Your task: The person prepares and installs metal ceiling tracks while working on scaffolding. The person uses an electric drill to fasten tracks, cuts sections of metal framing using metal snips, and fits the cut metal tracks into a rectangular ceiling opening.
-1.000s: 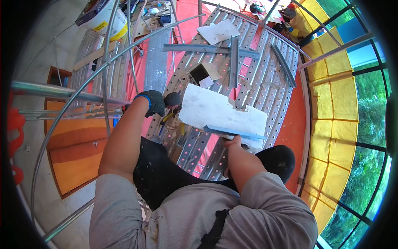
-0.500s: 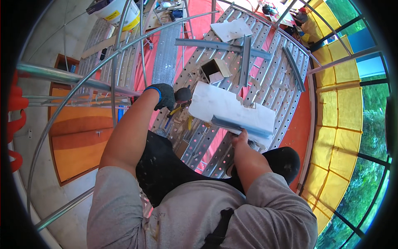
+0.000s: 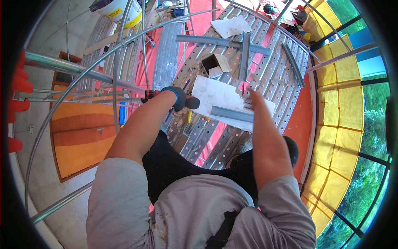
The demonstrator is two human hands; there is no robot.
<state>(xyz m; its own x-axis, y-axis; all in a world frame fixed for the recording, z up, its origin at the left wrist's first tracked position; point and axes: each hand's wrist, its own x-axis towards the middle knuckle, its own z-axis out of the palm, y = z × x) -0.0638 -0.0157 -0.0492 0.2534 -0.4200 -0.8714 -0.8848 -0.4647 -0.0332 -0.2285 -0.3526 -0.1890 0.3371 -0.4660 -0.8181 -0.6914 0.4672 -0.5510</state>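
My left hand (image 3: 177, 99), in a dark glove, is closed on a dark tool with a red-and-black part (image 3: 149, 95) and a rounded grey part (image 3: 192, 103); its exact kind is unclear. Beside it lie yellow and blue small tools (image 3: 190, 115). A white board (image 3: 209, 93) with a notched edge lies on the perforated metal deck (image 3: 275, 62), with a grey metal channel (image 3: 230, 113) across its lower part. My bare right hand (image 3: 252, 97) is over the board's right portion near the notch, blurred, its fingers hard to make out.
An open box (image 3: 213, 66), another white board (image 3: 230, 28) and metal channels (image 3: 246, 54) lie farther along the deck. Steel tubes (image 3: 74, 70) cross on the left, near a bucket (image 3: 124, 16). People (image 3: 298, 16) work at the far right. Yellow panels (image 3: 331, 145) line the right.
My right hand has moved up from the channel's underside to over the board's notch, releasing the channel, which now lies on the board. My left hand and tool have shifted right.
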